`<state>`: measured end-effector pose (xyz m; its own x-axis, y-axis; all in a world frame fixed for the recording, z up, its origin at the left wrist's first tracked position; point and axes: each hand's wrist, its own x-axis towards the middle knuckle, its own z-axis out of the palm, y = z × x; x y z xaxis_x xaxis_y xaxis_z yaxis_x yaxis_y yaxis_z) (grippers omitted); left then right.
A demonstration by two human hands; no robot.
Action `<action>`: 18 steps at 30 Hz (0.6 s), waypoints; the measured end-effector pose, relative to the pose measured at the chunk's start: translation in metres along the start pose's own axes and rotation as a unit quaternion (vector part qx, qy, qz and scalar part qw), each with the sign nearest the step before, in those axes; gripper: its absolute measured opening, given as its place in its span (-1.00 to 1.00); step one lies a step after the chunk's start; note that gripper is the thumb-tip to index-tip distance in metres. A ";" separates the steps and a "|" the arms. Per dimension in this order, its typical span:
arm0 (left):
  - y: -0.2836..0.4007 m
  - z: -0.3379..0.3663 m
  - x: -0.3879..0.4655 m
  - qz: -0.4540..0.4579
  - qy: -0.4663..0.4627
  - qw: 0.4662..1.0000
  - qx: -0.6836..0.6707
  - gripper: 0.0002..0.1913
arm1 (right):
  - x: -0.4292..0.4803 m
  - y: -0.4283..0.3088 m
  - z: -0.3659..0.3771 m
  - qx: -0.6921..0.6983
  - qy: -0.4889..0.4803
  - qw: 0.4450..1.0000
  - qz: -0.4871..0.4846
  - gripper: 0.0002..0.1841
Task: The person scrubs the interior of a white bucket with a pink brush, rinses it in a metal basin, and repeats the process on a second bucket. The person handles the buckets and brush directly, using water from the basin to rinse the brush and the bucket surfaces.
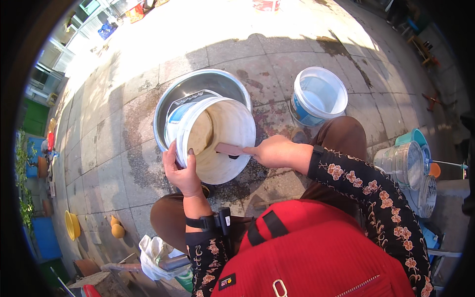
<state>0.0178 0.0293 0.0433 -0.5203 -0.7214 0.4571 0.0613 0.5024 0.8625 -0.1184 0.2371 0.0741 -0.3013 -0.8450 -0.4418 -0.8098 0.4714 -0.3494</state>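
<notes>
A white plastic bucket with a blue label lies tilted, its mouth towards me, over the rim of a round metal basin. Its inside wall is stained, and the bottom looks tan. My left hand grips the bucket's lower left rim, with the thumb inside. In my right hand is a flat pinkish scraper-like tool, held inside the bucket near the right wall. A dark patch shows just under the tool; what it is I cannot tell. A wire handle rests behind the bucket.
Another white bucket with a blue label stands upright at the right. Several stacked buckets are farther right. A yellow basin, a gourd and a white bag lie left. Stone paving has wet patches.
</notes>
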 end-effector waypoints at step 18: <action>0.004 0.007 0.005 0.018 0.029 0.999 0.035 -0.48 | -0.017 0.010 0.013 -0.025 0.087 0.995 0.029 -0.43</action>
<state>0.0092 0.0313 0.0478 -0.4681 -0.7274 0.5018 0.0181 0.5599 0.8284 -0.1152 0.2597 0.0676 -0.4272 -0.8499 -0.3086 -0.8112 0.5110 -0.2843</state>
